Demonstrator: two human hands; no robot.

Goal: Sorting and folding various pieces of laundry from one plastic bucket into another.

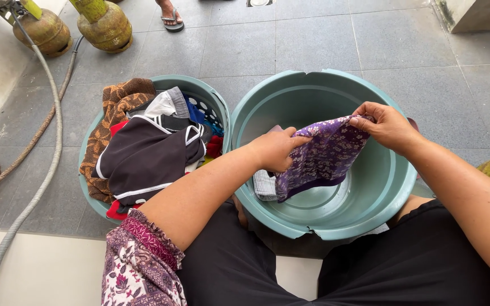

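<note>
A purple floral cloth (pixel 321 156) hangs stretched between both my hands over a large teal basin (pixel 395 181). My left hand (pixel 276 148) grips the cloth's left edge, my right hand (pixel 384 124) pinches its upper right corner. Under the cloth, at the basin's left inner wall, lies a pale striped cloth (pixel 263 185). To the left stands a teal laundry basket (pixel 214 102) heaped with clothes: a dark garment with white trim (pixel 146 158), a brown patterned towel (pixel 117 105) and red pieces.
Two yellow-green gas cylinders (pixel 106 25) stand at the far left, with a grey corrugated hose (pixel 41 175) and a brown hose running down the tiled floor. Another person's sandalled foot (pixel 171 16) is at the top. The basin rim is cracked near my knees.
</note>
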